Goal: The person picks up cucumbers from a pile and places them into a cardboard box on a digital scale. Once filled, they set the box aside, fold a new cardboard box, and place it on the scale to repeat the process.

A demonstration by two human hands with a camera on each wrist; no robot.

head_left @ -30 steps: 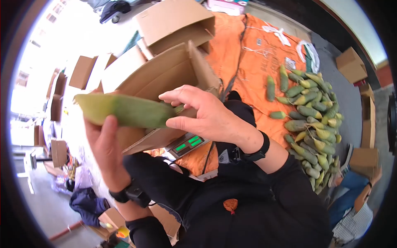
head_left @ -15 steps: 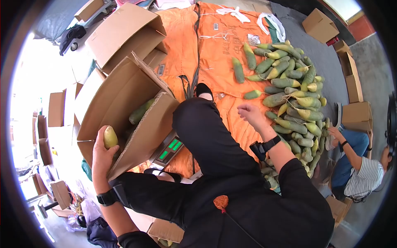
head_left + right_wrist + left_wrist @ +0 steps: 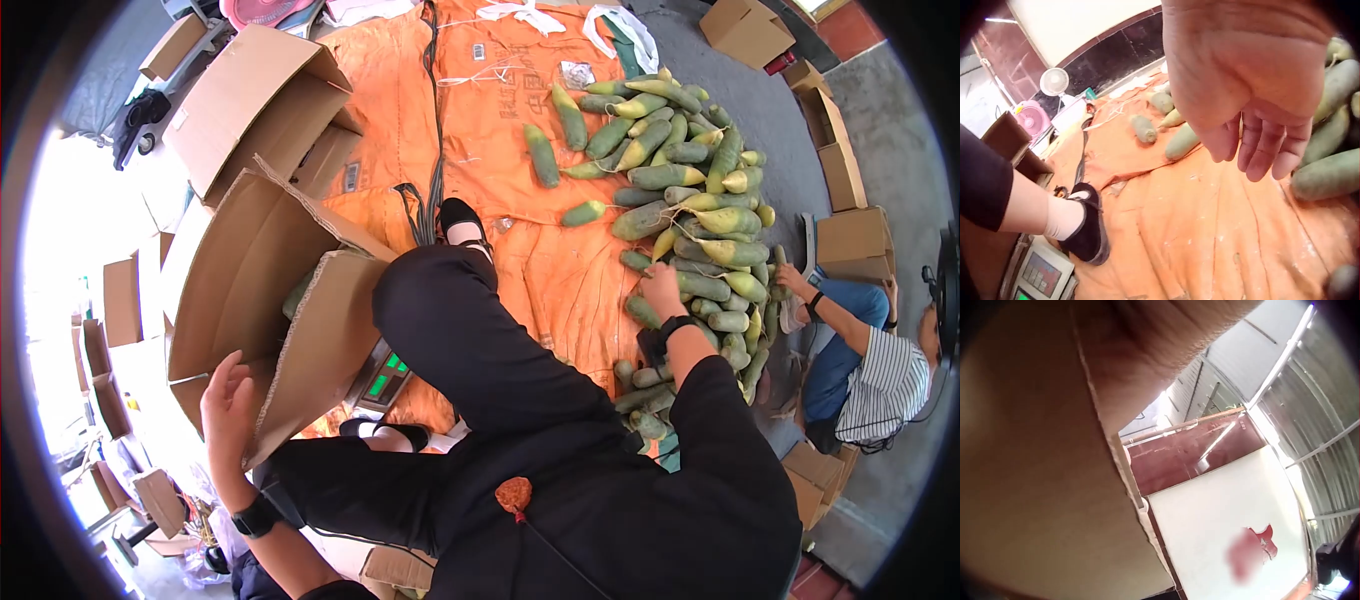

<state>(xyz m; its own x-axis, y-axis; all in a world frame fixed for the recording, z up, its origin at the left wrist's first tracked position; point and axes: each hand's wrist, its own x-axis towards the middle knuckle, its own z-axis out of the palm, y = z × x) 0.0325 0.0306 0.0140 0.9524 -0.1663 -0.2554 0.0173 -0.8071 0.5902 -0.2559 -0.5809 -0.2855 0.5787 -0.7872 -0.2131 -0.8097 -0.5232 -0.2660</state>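
My left hand (image 3: 230, 415) is at the near edge of an open cardboard box (image 3: 325, 345), fingers loosely bent with nothing in them. Inside the box, part of a green radish (image 3: 297, 295) shows; the box wall hides the rest. My right hand (image 3: 662, 292) is over the near side of a heap of green radishes (image 3: 728, 222). In the right wrist view its fingers hang loosely above the orange sheet, holding nothing, with a radish (image 3: 1329, 175) just beside the fingertips. The left wrist view shows mostly the cardboard wall (image 3: 1041, 475) close up.
A scale (image 3: 382, 378) with lit green digits stands by the box, near my bent leg (image 3: 480, 350). Another open box (image 3: 255, 105) lies farther back on the orange sheet (image 3: 540, 270). Beyond the heap, a person in a striped shirt (image 3: 885, 395) reaches toward the radishes.
The radish held in my left hand went down into the box and has been let go. My right hand moved away from it, across to the heap on the right.
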